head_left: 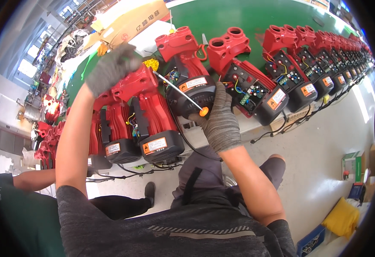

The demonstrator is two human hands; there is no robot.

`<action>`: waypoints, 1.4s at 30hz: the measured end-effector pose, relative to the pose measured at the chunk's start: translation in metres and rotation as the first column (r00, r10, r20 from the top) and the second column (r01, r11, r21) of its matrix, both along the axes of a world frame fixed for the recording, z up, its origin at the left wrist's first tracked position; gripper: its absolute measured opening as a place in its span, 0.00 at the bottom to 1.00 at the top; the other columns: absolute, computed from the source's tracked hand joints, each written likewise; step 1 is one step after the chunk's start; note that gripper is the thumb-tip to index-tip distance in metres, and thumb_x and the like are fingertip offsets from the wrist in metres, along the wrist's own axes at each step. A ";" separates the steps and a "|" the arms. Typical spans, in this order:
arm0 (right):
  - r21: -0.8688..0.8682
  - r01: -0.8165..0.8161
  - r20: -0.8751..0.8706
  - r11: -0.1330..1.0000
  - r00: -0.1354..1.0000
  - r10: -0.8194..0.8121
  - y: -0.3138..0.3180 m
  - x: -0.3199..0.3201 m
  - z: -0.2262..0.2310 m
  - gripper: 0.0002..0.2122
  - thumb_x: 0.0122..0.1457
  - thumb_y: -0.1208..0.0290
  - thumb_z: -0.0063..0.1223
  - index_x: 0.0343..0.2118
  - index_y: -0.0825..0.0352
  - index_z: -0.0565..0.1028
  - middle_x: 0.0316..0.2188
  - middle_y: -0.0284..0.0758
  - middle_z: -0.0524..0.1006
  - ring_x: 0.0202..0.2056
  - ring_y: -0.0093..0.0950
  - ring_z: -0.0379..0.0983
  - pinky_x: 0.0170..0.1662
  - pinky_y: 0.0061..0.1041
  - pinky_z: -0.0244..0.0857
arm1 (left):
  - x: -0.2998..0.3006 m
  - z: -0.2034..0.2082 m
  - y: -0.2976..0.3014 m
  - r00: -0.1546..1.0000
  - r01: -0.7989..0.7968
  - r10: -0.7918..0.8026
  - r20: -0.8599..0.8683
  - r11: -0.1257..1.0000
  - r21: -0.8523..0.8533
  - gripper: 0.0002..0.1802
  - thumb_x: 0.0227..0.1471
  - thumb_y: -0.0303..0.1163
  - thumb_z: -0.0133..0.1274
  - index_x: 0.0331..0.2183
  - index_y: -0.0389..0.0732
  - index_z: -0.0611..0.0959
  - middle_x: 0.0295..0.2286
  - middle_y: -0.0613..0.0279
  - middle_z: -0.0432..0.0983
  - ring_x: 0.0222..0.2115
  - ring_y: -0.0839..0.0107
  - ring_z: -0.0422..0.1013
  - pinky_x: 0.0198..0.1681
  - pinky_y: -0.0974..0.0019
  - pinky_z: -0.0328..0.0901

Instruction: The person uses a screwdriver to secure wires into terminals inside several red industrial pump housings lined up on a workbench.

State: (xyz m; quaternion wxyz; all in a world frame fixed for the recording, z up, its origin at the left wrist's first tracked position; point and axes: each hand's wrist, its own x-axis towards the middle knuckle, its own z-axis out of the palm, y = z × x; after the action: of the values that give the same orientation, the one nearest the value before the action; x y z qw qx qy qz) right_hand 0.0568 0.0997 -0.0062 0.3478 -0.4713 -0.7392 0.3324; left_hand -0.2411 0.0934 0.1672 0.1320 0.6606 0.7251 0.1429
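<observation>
Step in hand looks like assembly on the red finned motor unit (pixel 192 70), front of the green-topped bench (pixel 226 15), side wiring exposed. Right gloved hand (pixel 221 126) half-curled at its black end cover (pixel 185 103), beside an orange-ended rod (pixel 179 91); firm grip, can't tell. Left gloved hand (pixel 113 70) bent above the adjacent red casting (pixel 136 83), near yellow pieces (pixel 151 64); grasp unclear. Next move probably calls for steadying the housing; close-packed neighbouring units (pixel 251 90) limit elbow room. Carton (pixel 136 21) behind.

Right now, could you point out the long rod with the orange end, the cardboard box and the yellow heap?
Rod (pixel 203 112): head view, on its orange end.
Cardboard box (pixel 132 26): head view, on its side panel.
Yellow heap (pixel 151 64): head view, on its middle.
</observation>
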 end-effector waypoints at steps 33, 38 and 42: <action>-0.265 0.109 0.357 0.958 0.934 -0.007 0.068 -0.073 0.015 0.54 0.58 0.57 0.65 0.74 0.63 0.32 0.34 0.54 0.82 0.38 0.52 0.81 0.43 0.48 0.73 | 0.005 -0.032 0.212 0.904 0.103 -0.082 -0.419 0.994 0.029 0.47 0.42 0.53 0.71 0.59 0.39 0.75 0.51 0.44 0.79 0.53 0.49 0.75 0.57 0.53 0.68; -0.212 0.013 0.264 0.977 0.964 0.045 0.047 -0.049 0.019 0.43 0.61 0.60 0.62 0.73 0.67 0.49 0.34 0.53 0.82 0.38 0.47 0.82 0.42 0.44 0.74 | -0.014 -0.043 0.214 0.847 0.175 -0.027 -0.530 0.957 0.232 0.45 0.47 0.51 0.69 0.61 0.40 0.74 0.52 0.43 0.78 0.54 0.47 0.74 0.62 0.54 0.65; 0.219 0.157 -0.329 0.963 0.941 -0.079 -0.017 0.053 0.004 0.24 0.59 0.69 0.66 0.58 0.66 0.73 0.38 0.46 0.81 0.40 0.41 0.81 0.45 0.39 0.74 | 0.064 -0.010 0.184 0.956 0.290 -0.291 -0.031 0.930 0.227 0.41 0.56 0.52 0.62 0.65 0.45 0.70 0.59 0.43 0.71 0.59 0.48 0.69 0.61 0.56 0.66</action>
State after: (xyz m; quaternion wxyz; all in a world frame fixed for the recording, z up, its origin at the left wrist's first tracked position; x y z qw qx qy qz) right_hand 0.1095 0.0825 -0.0019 0.5363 -0.4095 -0.6789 0.2894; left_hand -0.1770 0.2769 0.1569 0.0759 0.7712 0.5978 0.2055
